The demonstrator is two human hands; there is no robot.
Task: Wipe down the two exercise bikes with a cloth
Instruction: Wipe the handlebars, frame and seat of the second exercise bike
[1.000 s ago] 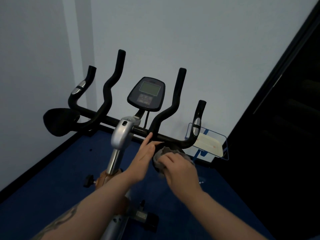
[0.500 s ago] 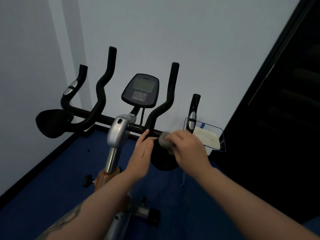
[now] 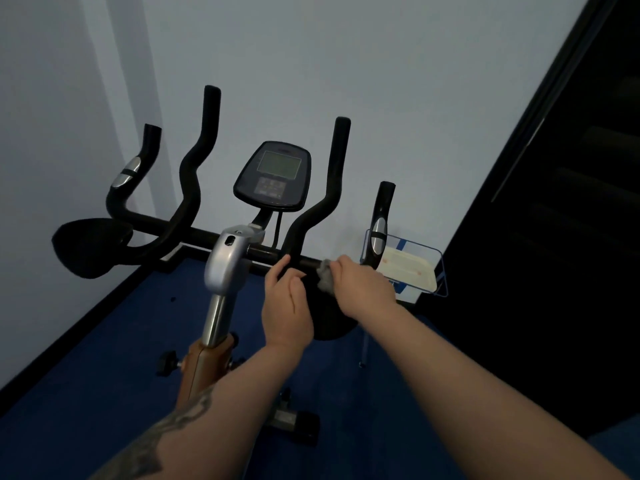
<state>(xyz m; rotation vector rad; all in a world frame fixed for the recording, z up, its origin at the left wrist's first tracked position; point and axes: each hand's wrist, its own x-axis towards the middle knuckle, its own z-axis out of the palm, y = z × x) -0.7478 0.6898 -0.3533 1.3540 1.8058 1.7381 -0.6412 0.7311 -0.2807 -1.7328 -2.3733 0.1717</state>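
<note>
While L hand [image 3: 286, 308] steadies, R hand [image 3: 363, 285] presses cloth [image 3: 325, 279] onto handlebar [image 3: 270, 252].

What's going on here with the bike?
A person is wiping down an exercise bike. The right hand holds a bunched grey cloth against the black handlebar, near the right-side grip. The left hand rests with straight fingers on the bar and the arm pad just beside it. The console sits above, between the upright grips. Only this one bike is in view.

Left grip [image 3: 285, 306] fingers extended, right grip [image 3: 363, 284] seemingly curled
</note>
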